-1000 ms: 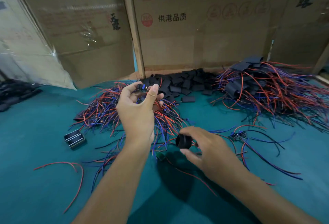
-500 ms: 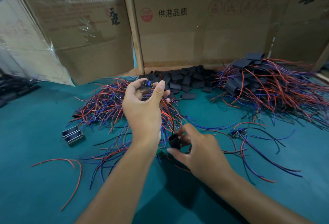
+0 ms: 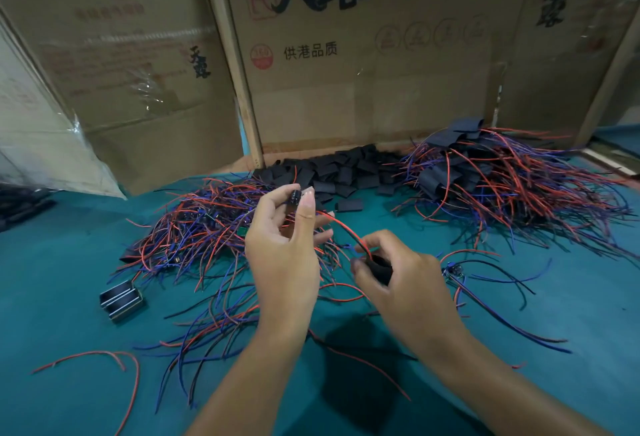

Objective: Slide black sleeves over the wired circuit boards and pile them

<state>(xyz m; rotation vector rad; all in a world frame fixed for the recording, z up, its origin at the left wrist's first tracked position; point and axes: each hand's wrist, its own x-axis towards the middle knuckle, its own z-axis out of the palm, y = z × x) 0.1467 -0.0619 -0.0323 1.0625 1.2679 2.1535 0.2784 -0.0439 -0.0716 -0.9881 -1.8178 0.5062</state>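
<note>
The right hand (image 3: 405,283) has come up and in since half a second ago, bringing its black sleeve (image 3: 379,267) closer to the left hand (image 3: 284,245), and red and black leads now run down from the left hand into the sleeve's mouth.

Nearest me, taking the sleeve as the marker: the right hand curls round it, thumb on the near side and fingers over the top, so that only a patch of its dark wall shows. It looks like thin, soft tube, nearly weightless, that flattens under a hard squeeze; I would hold it lightly at its sides so the mouth stays round.

Just up and left of the sleeve, the left hand pinches the circuit board (image 3: 296,196) between thumb and forefinger by its dark capacitor end, the other fingers loosely curled beneath. The board seems small, light and stiff, with limp wires that may snag, so feeding the wires in first makes sense.

Left of the sleeve, beyond the left hand, lies the tangle of unsleeved wired boards (image 3: 194,238) on the green tabletop (image 3: 69,297), with a small black clip-like part (image 3: 121,300) nearer me. Beyond the sleeve sits the heap of loose sleeves (image 3: 343,172). Far right of it is the finished pile (image 3: 512,182), against the cardboard boxes (image 3: 346,89).
</note>
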